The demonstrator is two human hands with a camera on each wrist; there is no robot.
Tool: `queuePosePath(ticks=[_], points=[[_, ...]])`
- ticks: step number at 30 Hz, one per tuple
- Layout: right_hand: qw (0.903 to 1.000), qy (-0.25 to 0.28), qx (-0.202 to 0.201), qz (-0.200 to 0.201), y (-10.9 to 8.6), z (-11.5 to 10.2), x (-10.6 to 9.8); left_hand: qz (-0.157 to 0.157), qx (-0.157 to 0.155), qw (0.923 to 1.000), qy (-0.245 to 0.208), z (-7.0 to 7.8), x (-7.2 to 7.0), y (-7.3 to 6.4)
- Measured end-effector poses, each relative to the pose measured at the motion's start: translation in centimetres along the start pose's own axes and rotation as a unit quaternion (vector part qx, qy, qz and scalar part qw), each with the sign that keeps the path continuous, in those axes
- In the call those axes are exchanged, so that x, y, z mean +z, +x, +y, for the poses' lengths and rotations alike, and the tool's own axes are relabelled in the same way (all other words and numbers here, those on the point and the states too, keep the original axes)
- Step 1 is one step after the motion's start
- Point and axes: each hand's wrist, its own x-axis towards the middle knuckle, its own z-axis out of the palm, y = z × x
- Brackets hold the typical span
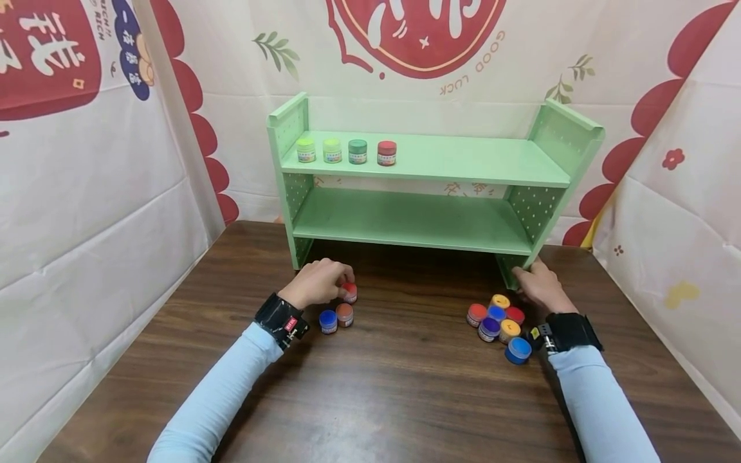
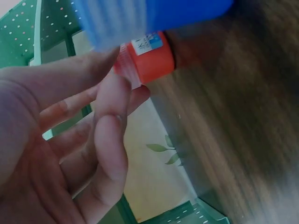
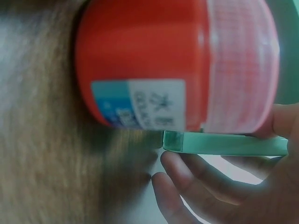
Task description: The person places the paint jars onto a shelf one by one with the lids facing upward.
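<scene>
My left hand (image 1: 320,283) pinches the lid of an orange-red paint jar (image 1: 349,292) between thumb and fingers, low over the table; the left wrist view shows the same jar (image 2: 152,60) with its pale lid toward the fingertips. Close beside that hand stand a blue jar (image 1: 328,321) and a brown-orange jar (image 1: 344,315). On the other side, my right hand (image 1: 543,287) grips the lower right side panel of the green shelf (image 1: 405,222), thumb on one face and fingers on the other. A red jar (image 3: 145,56) fills much of the right wrist view, partly hiding the thumb.
Several jars (image 1: 496,314) in red, yellow, blue and purple cluster just left of the right wrist. Along the left of the upper shelf board (image 1: 463,157) stand two light green jars, a dark green jar (image 1: 357,152) and a red jar (image 1: 386,154). Printed cloth hangs behind the brown table (image 1: 393,386).
</scene>
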Motion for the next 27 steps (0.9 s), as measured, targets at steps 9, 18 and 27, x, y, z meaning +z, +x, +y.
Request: queuePosePath(ticks=[9, 18, 27], points=[[1.0000, 0.003, 0.000, -0.002, 0.1, 0.1, 0.0, -0.011, -0.004, 0.9997, -0.021, -0.5, 0.0, 0.0], [1.0000, 0.004, -0.005, 0.002, 0.0, 0.0, -0.1, -0.013, -0.007, 0.9991, -0.039, -0.7, -0.5, -0.1], [1.0000, 0.003, -0.004, -0.001, 0.0, 0.0, -0.1, -0.016, 0.004, 0.9996, -0.024, -0.9, 0.5, 0.3]])
